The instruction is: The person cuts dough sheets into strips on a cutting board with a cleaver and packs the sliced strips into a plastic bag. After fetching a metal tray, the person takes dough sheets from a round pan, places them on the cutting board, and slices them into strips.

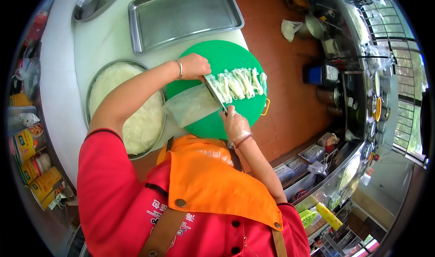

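Observation:
A round green cutting board (217, 50) lies on the white worktop. My right hand (236, 125), in a thin clear glove, is closed round the handle of a knife (215, 93). At the blade's far end, my left hand (195, 67) is closed with its fingers against the knife. The blade stands across the near-right edge of a pale, translucent folded sheet (192, 105). To the right of the blade, several cut white strips (240, 84) lie side by side on the board.
A round metal pan (131, 107) with pale, soft sheets stands left of the board. Beyond the board is a rectangular metal tray (186, 14), with another metal pan (97, 1) at the far left. Shelves with yellow packages (45, 184) are on the left.

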A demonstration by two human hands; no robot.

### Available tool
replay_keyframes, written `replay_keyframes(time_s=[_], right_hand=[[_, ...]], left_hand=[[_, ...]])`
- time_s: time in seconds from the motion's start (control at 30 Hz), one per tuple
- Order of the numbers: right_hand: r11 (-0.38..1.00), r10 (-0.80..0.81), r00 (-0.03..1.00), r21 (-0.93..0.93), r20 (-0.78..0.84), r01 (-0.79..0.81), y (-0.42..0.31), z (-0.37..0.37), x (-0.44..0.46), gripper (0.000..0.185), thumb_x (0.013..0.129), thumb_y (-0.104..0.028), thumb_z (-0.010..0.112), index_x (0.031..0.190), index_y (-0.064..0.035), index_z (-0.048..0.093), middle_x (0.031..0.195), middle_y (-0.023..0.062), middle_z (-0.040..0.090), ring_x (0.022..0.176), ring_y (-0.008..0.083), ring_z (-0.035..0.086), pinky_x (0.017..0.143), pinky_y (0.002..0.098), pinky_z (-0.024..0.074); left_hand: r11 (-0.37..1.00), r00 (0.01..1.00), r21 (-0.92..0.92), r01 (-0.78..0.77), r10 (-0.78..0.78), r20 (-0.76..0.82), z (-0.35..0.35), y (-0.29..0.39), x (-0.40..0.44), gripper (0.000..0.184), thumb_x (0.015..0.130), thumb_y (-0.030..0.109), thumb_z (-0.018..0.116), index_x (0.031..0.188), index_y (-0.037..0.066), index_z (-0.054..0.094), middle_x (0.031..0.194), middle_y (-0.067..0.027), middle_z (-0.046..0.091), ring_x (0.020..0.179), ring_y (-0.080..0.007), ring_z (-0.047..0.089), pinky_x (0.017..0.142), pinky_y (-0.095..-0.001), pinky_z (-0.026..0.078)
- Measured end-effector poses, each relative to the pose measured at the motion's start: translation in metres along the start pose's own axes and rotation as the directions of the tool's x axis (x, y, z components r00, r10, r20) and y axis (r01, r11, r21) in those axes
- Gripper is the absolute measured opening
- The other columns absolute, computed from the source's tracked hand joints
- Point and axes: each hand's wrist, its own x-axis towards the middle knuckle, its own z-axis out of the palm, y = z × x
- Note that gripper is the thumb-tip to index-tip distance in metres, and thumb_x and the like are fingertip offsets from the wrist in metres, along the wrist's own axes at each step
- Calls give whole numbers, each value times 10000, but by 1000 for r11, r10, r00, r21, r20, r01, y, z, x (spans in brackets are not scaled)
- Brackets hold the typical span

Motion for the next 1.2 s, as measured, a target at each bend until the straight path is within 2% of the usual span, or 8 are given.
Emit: replay_keyframes(time_s=[0.17,0.27,0.33,0.53,0.63,0.83,0.97,1.2], right_hand=[[990,-122,992,-76,-18,120,-4,-10,-31,352,1002,-377,460,1005,-26,436,796,215,665,726,411,656,648,486,529],[999,42,998,-15,35,-42,0,17,-8,364,985,-370,505,999,-15,426,764,252,649,715,443,637,622,512,511],[999,34,999,-9,37,-34,-2,15,-16,355,986,-364,503,998,-18,426,760,239,650,722,424,645,627,496,515],[980,-171,985,-102,17,172,-11,0,-30,332,997,-342,479,1022,-16,422,817,225,665,738,393,661,661,474,531],[999,-13,998,-37,53,15,-13,18,-12,313,1000,-323,473,1015,-15,422,815,227,665,738,397,658,658,482,524],[1000,-15,997,0,70,15,-32,-11,-34,319,1004,-338,462,1008,-21,424,816,241,661,746,425,648,651,499,512],[1000,12,998,-20,56,-11,-24,33,-17,337,1003,-347,467,997,-13,421,787,239,660,724,423,646,639,501,511],[1000,-22,1000,1,16,22,-35,21,-30,348,995,-357,483,980,-13,432,763,246,652,690,432,638,609,509,510]], left_hand=[[1000,999,-17,-20,19,-31,-7,24,-12,299,720,332,761,767,99,580,769,-40,600,815,-249,616,679,-388,521],[1000,1000,13,-12,12,11,10,15,-10,290,730,331,753,767,107,573,767,-31,591,803,-241,613,670,-382,519],[1000,1000,-12,-20,20,7,10,8,-11,288,730,330,752,767,110,571,762,-25,586,799,-236,612,666,-376,519],[1000,998,-28,13,-15,-56,5,27,-27,255,724,277,752,764,104,569,765,-34,585,799,-243,612,661,-379,516],[1000,998,-5,-15,14,-63,15,12,-24,238,722,251,748,770,104,567,773,-35,585,799,-243,610,660,-381,515],[998,997,-62,27,-32,-74,-6,35,-38,207,736,234,734,778,112,573,777,-33,587,804,-238,614,674,-379,518],[1000,1000,-12,15,-16,-20,15,29,-41,186,742,199,724,772,104,567,779,-38,584,805,-242,610,675,-385,513],[999,995,-40,-16,12,-98,-11,40,-51,184,730,186,727,759,99,567,769,-42,586,804,-244,610,677,-385,512]])
